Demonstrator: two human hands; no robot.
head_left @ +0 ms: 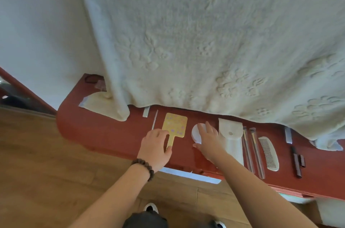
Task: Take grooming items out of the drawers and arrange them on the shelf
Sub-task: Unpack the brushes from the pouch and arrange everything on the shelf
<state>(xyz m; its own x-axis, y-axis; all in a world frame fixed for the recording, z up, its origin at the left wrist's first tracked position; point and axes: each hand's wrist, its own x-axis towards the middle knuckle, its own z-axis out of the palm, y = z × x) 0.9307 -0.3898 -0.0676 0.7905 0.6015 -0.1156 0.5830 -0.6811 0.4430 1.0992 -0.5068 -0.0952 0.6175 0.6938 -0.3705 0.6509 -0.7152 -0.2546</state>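
A red shelf (104,134) runs along a white wall, above a wood floor (37,153); a cream embossed cloth (186,50) hangs down the wall and drapes over the shelf's back edge.

**Items on the shelf.** In a row from the left lie a yellow hand mirror (174,125), a white round disc (196,133), a white pouch (231,138) with a snap flap, two thin sticks (252,153) in clear sleeves, a pale comb (268,153) and a small dark red case (298,164). They lie just beside one another, not stacked.

**Left hand** (155,145). The fingers close on the handle of the hand mirror, thumb under the handle's end. The mirror lies flat on the shelf.

**Right hand** (207,140). The fingers are spread wide and rest flat over the disc. They grip nothing.

**Handling.**
- Mirror: probably light, rigid and thin. The glass side is likely fragile. Hold it by the handle and set it down flat.
- Disc: appears flat and smooth, so it may slip. Pinch it at the rim.
- Pouch: looks soft. Support it from below.

**Containers.** A pale strip (190,174) below the shelf's front edge may be an open drawer; its contents are not visible. The pouch is closed, so its contents cannot be told.
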